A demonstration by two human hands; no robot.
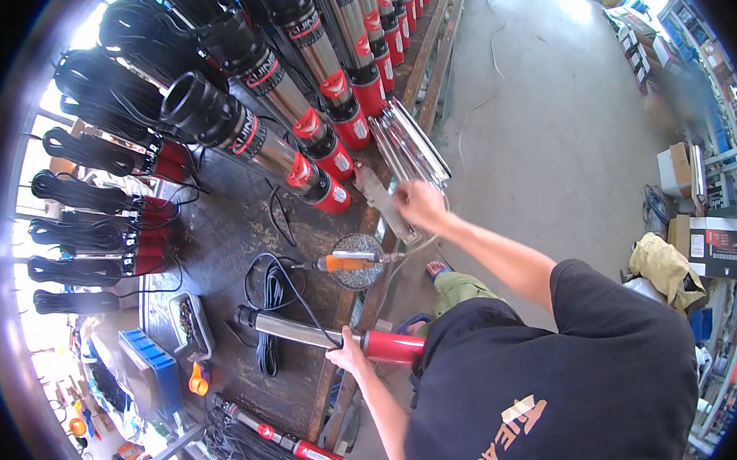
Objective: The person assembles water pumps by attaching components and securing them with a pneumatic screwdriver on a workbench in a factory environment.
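A submersible pump (303,327) with a steel tube and a red motor end (390,347) lies across the bench edge, its red end against my body. My left hand (349,354) is closed around it at the joint, where a black cable (313,310) passes. Farther off, my right hand (421,205) is closed beside a flat, pale metal strip (381,201); what its fingers hold is too small to make out. A bundle of long shiny metal strips (410,142) lies just beyond that hand. Between my hands, an orange-handled power screwdriver (345,262) rests on a round dish of small parts (356,281).
Several upright pumps (287,164) crowd the bench's far side. Coiled black cables (79,193) with red ends line the left. A grey bin of small parts (193,320) and a blue box (152,363) stand left. Cardboard boxes (677,171) are along the right wall.
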